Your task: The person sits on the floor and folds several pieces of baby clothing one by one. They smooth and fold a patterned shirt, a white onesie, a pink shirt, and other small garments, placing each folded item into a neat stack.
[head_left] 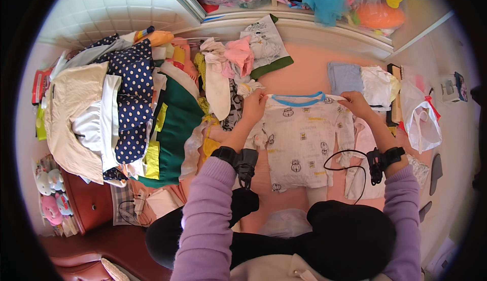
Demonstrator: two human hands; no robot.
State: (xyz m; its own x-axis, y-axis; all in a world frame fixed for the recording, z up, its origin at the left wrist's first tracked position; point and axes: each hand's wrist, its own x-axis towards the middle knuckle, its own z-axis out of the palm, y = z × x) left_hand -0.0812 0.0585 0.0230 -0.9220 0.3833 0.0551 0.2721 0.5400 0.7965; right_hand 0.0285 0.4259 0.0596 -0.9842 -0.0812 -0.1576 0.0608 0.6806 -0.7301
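A white child's shirt (302, 148) with small printed figures and a blue neckband is spread flat before me on the pink sheet (266, 205). My left hand (254, 104) pinches the shirt at its left shoulder, close to the collar. At the opposite shoulder, my right hand (354, 104) grips the fabric between thumb and fingers. The two sleeves hang down at the sides. Left of the shirt lie crumpled pink and white garments (239, 56). Beyond my right hand are folded blue clothes (343, 77) and white clothes (376, 87). Pale pink garments (365, 136) lie beside the shirt's right sleeve.
A large heap of clothes (131, 102) fills the left side. A printed bag (281, 49) lies near the cabinet's sliding track. At right are a brush (395, 94) and a plastic bag (422, 125). Black straps and a cable (357, 167) are at my wrists.
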